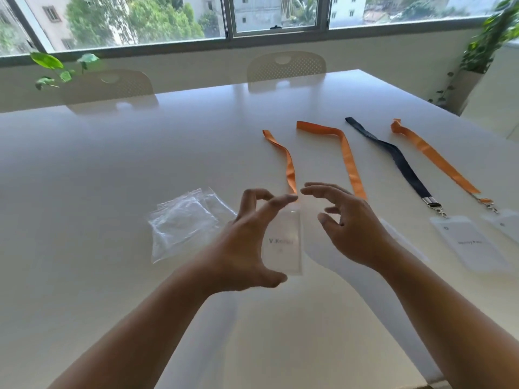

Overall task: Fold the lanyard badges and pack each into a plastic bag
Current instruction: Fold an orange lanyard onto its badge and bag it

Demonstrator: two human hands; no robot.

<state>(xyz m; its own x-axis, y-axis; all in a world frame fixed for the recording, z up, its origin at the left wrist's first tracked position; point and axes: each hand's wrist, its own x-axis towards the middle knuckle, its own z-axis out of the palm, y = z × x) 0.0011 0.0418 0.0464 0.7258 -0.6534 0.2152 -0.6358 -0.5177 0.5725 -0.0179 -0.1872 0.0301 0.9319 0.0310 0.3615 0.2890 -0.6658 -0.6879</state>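
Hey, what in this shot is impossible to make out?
Head view:
Name on the nearest badge: blurred, partly behind the left hand.
Badge of the second orange lanyard: mostly hidden behind the right hand.
Navy-lanyard badge: print too blurred to read.
Far-right badge: cut off by the frame edge.
Plastic bags: clear and overlapping, count unclear.

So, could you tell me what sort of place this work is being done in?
Probably an office meeting room: a long white table, two pale perforated chairs tucked opposite, and a wide window facing buildings.
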